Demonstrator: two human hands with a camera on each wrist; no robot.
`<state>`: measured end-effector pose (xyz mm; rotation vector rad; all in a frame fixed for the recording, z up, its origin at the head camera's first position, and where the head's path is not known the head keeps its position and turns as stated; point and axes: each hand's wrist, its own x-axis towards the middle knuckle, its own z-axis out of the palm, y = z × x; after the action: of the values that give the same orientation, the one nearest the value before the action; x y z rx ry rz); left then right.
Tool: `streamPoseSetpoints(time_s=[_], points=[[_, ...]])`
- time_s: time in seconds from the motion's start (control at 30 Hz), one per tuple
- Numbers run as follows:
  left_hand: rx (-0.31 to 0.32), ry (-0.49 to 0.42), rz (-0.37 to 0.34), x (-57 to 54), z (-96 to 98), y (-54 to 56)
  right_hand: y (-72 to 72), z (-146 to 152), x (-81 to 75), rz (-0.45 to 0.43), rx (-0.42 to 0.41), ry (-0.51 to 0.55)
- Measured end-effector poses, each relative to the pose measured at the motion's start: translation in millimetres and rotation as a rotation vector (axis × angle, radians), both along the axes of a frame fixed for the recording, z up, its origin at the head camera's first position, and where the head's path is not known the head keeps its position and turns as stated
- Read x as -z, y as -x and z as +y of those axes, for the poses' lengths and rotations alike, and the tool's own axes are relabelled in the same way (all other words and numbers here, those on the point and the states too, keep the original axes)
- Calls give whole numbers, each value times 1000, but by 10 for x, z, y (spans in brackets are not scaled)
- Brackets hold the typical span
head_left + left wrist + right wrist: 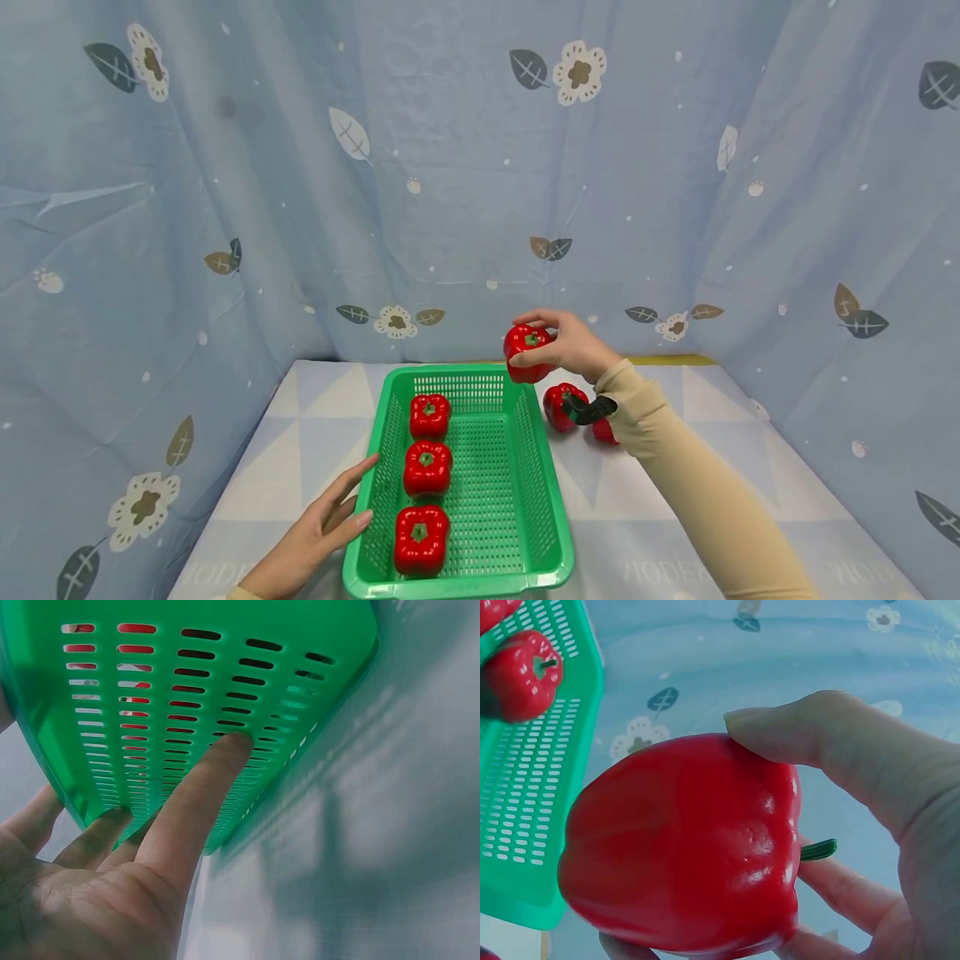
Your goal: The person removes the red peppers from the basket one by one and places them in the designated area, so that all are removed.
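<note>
My right hand [572, 343] grips a red bell pepper [528, 353] above the far right corner of a green basket [558, 533]. In the right wrist view, thumb and fingers wrap the bell pepper [682, 847], its green stem toward the palm. Three red bell peppers stand in a column along the basket's left side: far [431, 417], middle [427, 468] and near [422, 540]. My left hand [318, 525] rests against the basket's left side with fingers spread. The left wrist view shows its fingers touching the slotted wall [225, 682].
Right of the basket, a red bell pepper [564, 407] sits on the patterned tablecloth [720, 483]. Another red pepper [604, 431] is partly hidden behind the right wrist, which wears a black strap [589, 410]. A blue floral curtain [465, 167] encloses the table's back and sides.
</note>
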<state>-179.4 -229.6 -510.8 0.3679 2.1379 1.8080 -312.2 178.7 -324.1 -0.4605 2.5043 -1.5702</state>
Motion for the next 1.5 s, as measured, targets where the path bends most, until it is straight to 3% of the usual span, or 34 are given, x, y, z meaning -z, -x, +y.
streamPoseSetpoints(time_s=[0.3, 0.8, 1.2, 1.5], points=[[-8, 2, 2, 17, 9, 35, -55, 193, -47, 12, 29, -4], [-3, 7, -26, -4, 15, 24, -129, 300, 121, -6, 35, 23], [12, -23, -11, -19, 8, 13, -242, 434, -14, 11, 44, 18], [25, -26, -24, 0, -9, 38, -365, 680, -60, 53, 95, -11]])
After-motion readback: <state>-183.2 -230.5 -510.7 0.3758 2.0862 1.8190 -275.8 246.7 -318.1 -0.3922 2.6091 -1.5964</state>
